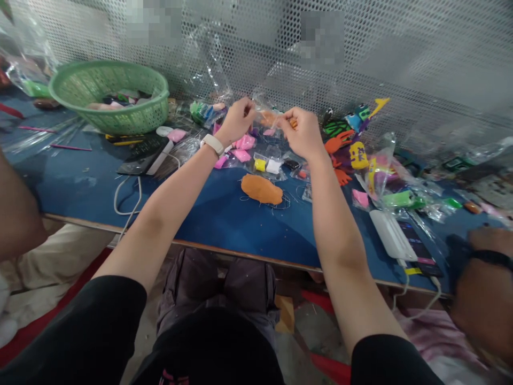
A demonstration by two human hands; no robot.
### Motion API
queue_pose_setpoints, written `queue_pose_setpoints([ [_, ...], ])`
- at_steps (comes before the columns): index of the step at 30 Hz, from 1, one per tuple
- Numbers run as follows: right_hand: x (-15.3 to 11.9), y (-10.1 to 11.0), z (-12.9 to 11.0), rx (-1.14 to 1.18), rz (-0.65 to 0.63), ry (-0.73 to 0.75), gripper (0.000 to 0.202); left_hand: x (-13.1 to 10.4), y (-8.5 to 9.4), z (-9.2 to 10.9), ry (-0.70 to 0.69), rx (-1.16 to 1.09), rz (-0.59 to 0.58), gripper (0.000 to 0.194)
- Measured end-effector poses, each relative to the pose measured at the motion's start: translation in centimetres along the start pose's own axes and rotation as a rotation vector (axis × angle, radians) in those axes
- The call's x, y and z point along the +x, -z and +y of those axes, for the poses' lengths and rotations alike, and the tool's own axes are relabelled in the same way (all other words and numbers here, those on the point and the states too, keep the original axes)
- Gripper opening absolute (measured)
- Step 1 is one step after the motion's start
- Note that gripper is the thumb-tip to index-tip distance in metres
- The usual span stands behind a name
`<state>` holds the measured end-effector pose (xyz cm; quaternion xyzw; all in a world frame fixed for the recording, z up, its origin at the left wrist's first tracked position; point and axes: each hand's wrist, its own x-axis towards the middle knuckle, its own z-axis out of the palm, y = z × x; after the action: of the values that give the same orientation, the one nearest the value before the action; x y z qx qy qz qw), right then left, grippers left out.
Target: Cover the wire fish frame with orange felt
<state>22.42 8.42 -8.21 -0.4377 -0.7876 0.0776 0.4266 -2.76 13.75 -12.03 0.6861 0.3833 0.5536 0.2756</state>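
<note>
A blue table runs across the view, with a perforated metal panel standing behind it. Nearest, below the table's edge, are the person's dark trousers. Toward the right of the table a white power bank lies beside a dark phone, with white cables hanging over the edge. Near the middle, in front of the hands, a flattened, oblong orange piece lies directly on the table, with fine thread-like strands around it. Behind it sit small packets, among them a yellow one, a white one and several pink ones. Above these, both hands are raised close together: the left hand, below a pale wristband, has its fingers closed in a pinch on clear plastic, and the right hand pinches the other side of it. Orange bits show at the plastic; whether they are inside cannot be told. Right of the right hand are orange, yellow and green shaped pieces. Farther left, a green basket holds mixed small items.
</note>
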Motion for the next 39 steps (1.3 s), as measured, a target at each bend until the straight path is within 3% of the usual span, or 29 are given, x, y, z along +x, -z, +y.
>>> queue_pose_setpoints([
  [4, 0.4, 0.1, 1.3, 0.177, 0.041, -0.018, 0.087, 0.0, 0.7, 0.0, 0.071, -0.043, 0.048, 0.033],
  [8, 0.6, -1.4, 2.2, 0.345, 0.095, -0.084, 0.083, -0.9, 0.2, 1.7, 0.088, -0.133, 0.013, 0.040],
  [15, 0.2, -3.2, 1.2, 0.595, 0.088, -0.130, 0.079, -1.3, -0.6, 4.2, 0.129, -0.158, 0.053, 0.049],
  [22, -0.6, -3.9, -0.9, 0.640, 0.096, -0.088, 0.072, -1.0, -1.4, 5.0, 0.170, -0.209, 0.081, 0.060],
  [27, -0.8, -4.3, -0.4, 0.585, 0.032, -0.060, 0.069, -0.9, -1.6, 4.6, 0.134, -0.150, 0.144, 0.054],
  [32, -0.3, -3.7, 0.8, 0.618, -0.004, -0.112, 0.065, -0.7, -0.1, 4.3, 0.199, -0.118, 0.301, 0.034],
  [36, -0.1, -2.1, 1.2, 0.614, -0.105, -0.198, 0.064, -0.3, 1.7, 4.0, 0.284, -0.157, 0.380, 0.041],
  [39, -0.1, -1.7, 1.1, 0.605, -0.113, -0.229, 0.062, -0.2, 2.1, 4.2, 0.324, -0.182, 0.348, 0.053],
])
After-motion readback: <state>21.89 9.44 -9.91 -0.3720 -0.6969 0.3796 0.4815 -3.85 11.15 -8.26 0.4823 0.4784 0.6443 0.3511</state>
